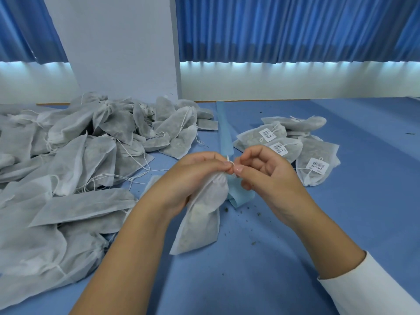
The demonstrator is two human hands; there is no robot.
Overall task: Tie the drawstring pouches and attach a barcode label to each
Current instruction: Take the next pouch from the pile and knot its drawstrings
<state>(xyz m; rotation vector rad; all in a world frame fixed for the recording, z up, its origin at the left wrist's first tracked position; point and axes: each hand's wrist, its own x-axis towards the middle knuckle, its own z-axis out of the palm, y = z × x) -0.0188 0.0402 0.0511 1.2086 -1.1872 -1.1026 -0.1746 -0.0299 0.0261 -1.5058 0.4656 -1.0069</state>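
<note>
A filled grey-white drawstring pouch (200, 219) hangs above the blue table, its gathered neck up. My left hand (193, 176) grips that neck from the left. My right hand (261, 169) pinches the thin white drawstring (230, 162) at the pouch's top, fingertips almost touching the left thumb. A large heap of unlabelled pouches (75, 155) fills the left side. Several pouches with barcode labels (293, 142) lie at the right; one label (318, 165) is clearly visible.
A light blue strip of label backing (225, 133) runs from the table's far middle toward my hands and curls under them. Small dark crumbs (254, 242) dot the blue table cover (261, 280). A white pillar (118, 48) and blue curtains stand behind.
</note>
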